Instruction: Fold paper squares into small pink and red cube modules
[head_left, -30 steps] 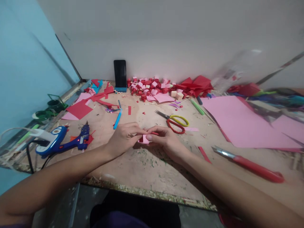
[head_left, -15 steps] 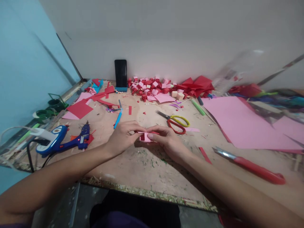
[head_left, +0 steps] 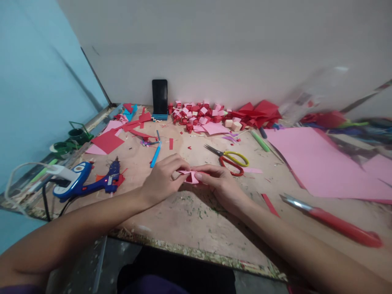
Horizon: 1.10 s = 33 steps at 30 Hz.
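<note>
A small folded piece of pink and red paper (head_left: 191, 178) is pinched between my two hands, just above the table. My left hand (head_left: 167, 177) grips its left side with thumb and index finger. On the right, my right hand (head_left: 222, 183) has its thumb on the front of the paper and its fingers behind. Part of the piece is hidden by the fingers. Beyond my right hand lie scissors (head_left: 230, 158) with one yellow and one red handle, blades pointing left. A light blue pen-like tool (head_left: 156, 155) rests beyond my left hand.
A blue hot glue gun (head_left: 104, 179) stands left, with cords. A red-handled cutter (head_left: 337, 223) lies right, near large pink sheets (head_left: 318, 163). At the back are a pile of small red and pink paper boxes (head_left: 202, 112) and a phone (head_left: 159, 97) on a stand.
The whole view has shifted slightly, so things sit further right. The left fingers have changed position on the paper, whose pink flap now looks tilted. Both hands keep hold.
</note>
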Each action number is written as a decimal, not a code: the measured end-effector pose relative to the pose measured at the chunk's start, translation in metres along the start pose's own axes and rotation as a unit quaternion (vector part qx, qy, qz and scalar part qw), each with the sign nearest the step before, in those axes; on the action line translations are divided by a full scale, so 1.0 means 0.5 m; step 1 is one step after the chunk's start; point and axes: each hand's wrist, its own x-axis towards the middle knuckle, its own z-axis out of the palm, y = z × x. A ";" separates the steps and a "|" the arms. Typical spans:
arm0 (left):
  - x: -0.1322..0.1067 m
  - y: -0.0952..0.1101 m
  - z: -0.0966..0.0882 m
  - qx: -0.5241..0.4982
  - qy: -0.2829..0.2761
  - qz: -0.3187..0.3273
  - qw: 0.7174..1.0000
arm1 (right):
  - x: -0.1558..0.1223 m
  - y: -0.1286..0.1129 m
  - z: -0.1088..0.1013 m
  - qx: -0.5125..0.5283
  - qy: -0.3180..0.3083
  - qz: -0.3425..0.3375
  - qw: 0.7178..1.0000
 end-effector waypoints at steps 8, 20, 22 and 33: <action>-0.002 0.003 0.003 0.022 0.035 -0.013 0.999 | -0.002 0.000 -0.002 -0.016 -0.010 0.008 1.000; 0.002 -0.001 0.003 -0.023 -0.028 -0.058 0.998 | -0.004 -0.013 -0.005 -0.208 0.001 -0.111 0.972; 0.000 -0.004 0.006 -0.015 -0.048 -0.067 0.996 | -0.008 -0.018 -0.004 -0.295 -0.001 -0.175 0.939; -0.009 -0.012 0.013 0.034 -0.077 -0.016 0.996 | -0.017 0.004 -0.015 -0.542 -0.053 -0.287 0.788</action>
